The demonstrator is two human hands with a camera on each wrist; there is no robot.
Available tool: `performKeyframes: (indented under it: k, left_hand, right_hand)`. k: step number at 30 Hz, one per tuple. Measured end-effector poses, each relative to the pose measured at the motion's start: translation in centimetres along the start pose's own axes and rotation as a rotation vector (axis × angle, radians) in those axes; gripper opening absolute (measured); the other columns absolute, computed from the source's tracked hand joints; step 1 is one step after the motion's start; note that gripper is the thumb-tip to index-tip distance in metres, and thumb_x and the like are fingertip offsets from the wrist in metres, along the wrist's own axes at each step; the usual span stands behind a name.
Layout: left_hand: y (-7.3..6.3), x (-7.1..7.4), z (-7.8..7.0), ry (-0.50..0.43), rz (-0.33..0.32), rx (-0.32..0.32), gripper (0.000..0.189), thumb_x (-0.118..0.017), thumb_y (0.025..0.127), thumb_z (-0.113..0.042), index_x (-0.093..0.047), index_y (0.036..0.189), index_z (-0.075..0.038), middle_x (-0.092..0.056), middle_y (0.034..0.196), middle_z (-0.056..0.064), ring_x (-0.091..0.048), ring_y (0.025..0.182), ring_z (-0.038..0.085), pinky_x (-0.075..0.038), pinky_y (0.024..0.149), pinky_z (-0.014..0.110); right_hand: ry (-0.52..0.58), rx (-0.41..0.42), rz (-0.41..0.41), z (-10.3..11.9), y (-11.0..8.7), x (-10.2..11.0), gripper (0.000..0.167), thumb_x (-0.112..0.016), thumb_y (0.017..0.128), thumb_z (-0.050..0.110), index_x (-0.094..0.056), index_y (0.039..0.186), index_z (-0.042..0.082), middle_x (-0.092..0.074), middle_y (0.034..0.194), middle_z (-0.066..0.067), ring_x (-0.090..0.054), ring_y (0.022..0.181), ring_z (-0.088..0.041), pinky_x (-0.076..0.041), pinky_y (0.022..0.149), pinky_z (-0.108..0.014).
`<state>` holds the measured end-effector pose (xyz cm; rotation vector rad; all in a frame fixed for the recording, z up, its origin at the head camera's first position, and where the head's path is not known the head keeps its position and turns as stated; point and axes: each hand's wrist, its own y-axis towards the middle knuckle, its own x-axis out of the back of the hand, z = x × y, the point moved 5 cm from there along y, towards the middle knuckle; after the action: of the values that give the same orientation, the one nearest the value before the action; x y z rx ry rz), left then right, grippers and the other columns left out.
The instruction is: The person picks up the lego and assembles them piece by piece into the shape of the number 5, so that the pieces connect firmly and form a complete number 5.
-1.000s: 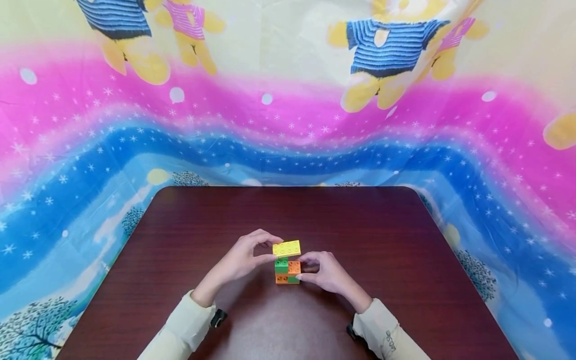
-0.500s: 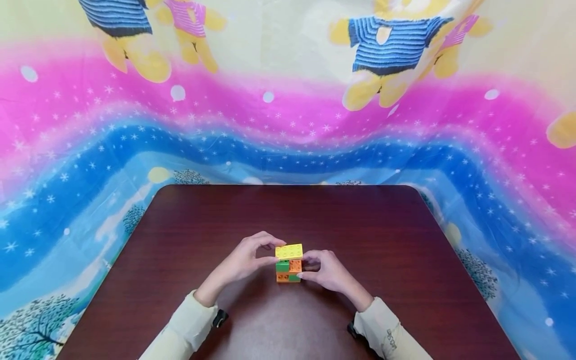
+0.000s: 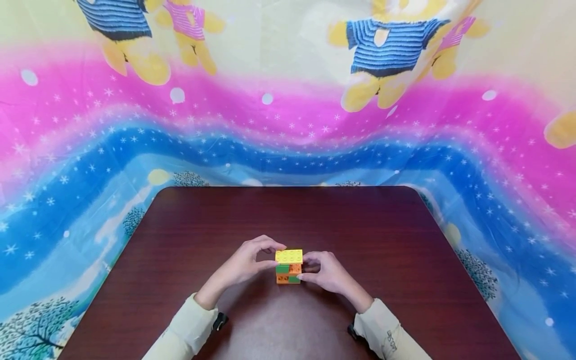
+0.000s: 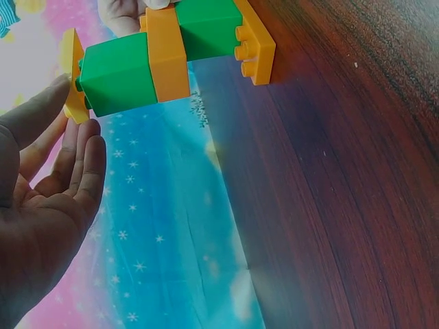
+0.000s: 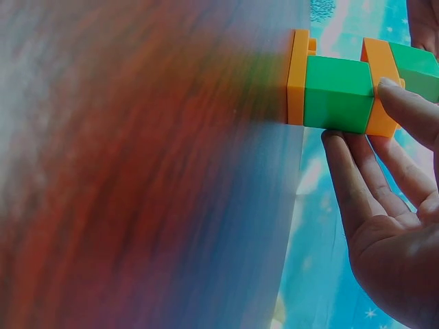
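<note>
R sleeve (image 3: 382,322) txt (image 3: 391,341) unreadable; L grip (image 3: 246,261) pinches yel. brick (image 3: 289,257).

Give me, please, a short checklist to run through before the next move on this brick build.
1. Hold on the yellow plate: ok, the left grip pinches it.
2. Build steadied: ok, the right grip holds the middle orange plate.
3. Top squared over the middle plate: looks ok in the head view.
4. Top fully seated: not ok, studs of the upper green block show beneath it in the left wrist view.
5. Far-side studs lined up: cannot tell, hidden.
6. Firm contact between orange base and table: appears ok in the right wrist view.
</note>
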<state>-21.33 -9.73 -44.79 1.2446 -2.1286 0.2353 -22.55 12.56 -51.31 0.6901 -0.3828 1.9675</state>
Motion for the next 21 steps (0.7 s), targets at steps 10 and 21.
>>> performKeyframes:
  k: [10,21]
  left_hand:
    - [0.02,-0.16,0.04,0.006,0.009,-0.002,0.042,-0.08,0.091,-0.013,-0.07,0.132,-0.013,-0.068,0.12,-0.004,-0.064,0.113,0.03,-0.055,0.096,0.033]
    - [0.04,-0.32,0.52,0.014,0.016,-0.006,0.04,-0.08,0.092,-0.017,-0.071,0.131,-0.016,-0.067,0.12,-0.006,-0.064,0.113,0.03,-0.055,0.099,0.04]
  right_hand:
    - [0.006,0.004,-0.002,-0.03,-0.08,-0.02,0.033,-0.086,0.086,0.024,-0.075,0.114,0.01,-0.078,0.11,-0.004,-0.075,0.097,-0.017,-0.062,0.086,-0.038]
    - [-0.008,0.012,-0.012,-0.1,-0.17,0.07,0.034,-0.086,0.086,0.024,-0.075,0.115,0.011,-0.077,0.112,-0.004,-0.075,0.099,-0.018,-0.062,0.088,-0.039]
